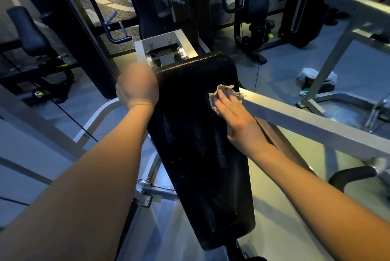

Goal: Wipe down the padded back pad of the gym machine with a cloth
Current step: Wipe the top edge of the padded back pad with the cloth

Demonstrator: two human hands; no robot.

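Observation:
The long black back pad [196, 151] runs from the bottom middle of the view up to the centre. A small pale cloth [225, 90] lies on its upper right part. My right hand [232, 111] presses flat on the cloth with straight fingers. My left hand [137, 86] grips the pad's upper left edge, its fingers curled over the side and hidden behind it.
A white metal bar [312, 121] crosses right of the pad, close under my right wrist. The white bracket [162, 46] sits at the pad's top. A curved white frame tube [99, 113] lies left. Rags [316, 76] lie on the floor at right. Dark machines stand behind.

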